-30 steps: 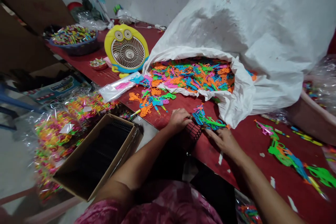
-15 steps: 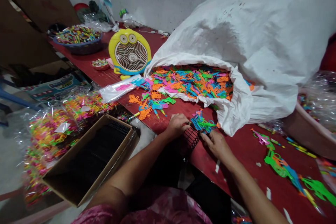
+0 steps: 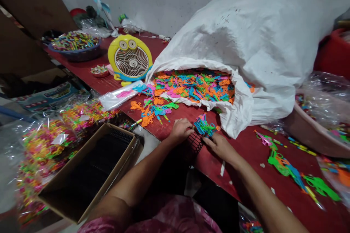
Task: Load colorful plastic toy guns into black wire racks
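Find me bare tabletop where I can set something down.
Mostly bare: the red table between the right hand and the toy row farther right, save pale scraps. A smaller patch sits between the blue basin and the yellow fan. Crowded: by the left hand, with the black grid and colored pieces, and where loose toys lie before the white sack.

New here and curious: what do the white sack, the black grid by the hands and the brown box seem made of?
White sack: probably woven plastic or cloth, mostly matte; it creases and folds loosely. Black grid: probably plastic, from its thin, even bars; coated metal is possible, finish unclear. Brown box: apparently cardboard, mostly dull, judging by its plain, thin walls.
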`<action>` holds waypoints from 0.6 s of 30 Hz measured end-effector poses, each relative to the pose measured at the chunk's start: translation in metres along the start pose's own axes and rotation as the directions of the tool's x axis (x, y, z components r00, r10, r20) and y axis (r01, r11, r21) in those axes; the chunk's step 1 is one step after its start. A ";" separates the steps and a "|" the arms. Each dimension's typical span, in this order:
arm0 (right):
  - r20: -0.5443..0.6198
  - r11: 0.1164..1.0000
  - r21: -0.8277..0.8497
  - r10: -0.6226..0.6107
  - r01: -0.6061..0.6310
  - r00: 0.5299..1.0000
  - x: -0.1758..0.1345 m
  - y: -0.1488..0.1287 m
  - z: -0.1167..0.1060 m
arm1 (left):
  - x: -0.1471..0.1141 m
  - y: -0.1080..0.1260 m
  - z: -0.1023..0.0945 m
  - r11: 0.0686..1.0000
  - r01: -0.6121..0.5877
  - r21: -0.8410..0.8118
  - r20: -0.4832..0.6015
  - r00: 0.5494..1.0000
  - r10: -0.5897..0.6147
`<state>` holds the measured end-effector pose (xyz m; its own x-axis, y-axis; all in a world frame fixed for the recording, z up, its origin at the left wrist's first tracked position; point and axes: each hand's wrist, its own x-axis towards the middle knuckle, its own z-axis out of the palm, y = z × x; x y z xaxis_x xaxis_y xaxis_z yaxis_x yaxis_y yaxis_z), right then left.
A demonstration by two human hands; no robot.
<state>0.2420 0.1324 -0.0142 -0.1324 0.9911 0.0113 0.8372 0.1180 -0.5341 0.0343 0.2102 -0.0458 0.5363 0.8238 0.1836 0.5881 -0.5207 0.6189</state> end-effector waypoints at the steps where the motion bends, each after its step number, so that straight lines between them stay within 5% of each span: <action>1: -0.003 1.000 0.029 0.007 -0.007 1.000 -0.002 0.001 -0.001 | 0.000 0.000 0.000 1.000 0.001 0.000 0.000 1.000 -0.001; 5: -0.043 0.992 0.123 -0.033 0.038 0.999 -0.010 0.000 -0.002 | 0.001 0.000 0.000 1.000 0.005 0.000 0.001 1.000 -0.005; 13: -0.249 0.996 -0.089 -0.048 0.027 0.967 -0.010 -0.010 0.016 | -0.002 0.002 -0.001 1.000 0.008 0.000 -0.019 1.000 -0.008; 18: -0.222 0.996 -0.082 -0.049 0.031 0.974 -0.008 -0.012 0.021 | -0.002 0.004 -0.002 1.000 0.002 -0.002 -0.024 1.000 -0.002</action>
<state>0.2216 0.1215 -0.0259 -0.0521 0.9730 0.2249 0.8733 0.1537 -0.4623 0.0342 0.2067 -0.0421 0.5208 0.8298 0.2005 0.5877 -0.5188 0.6208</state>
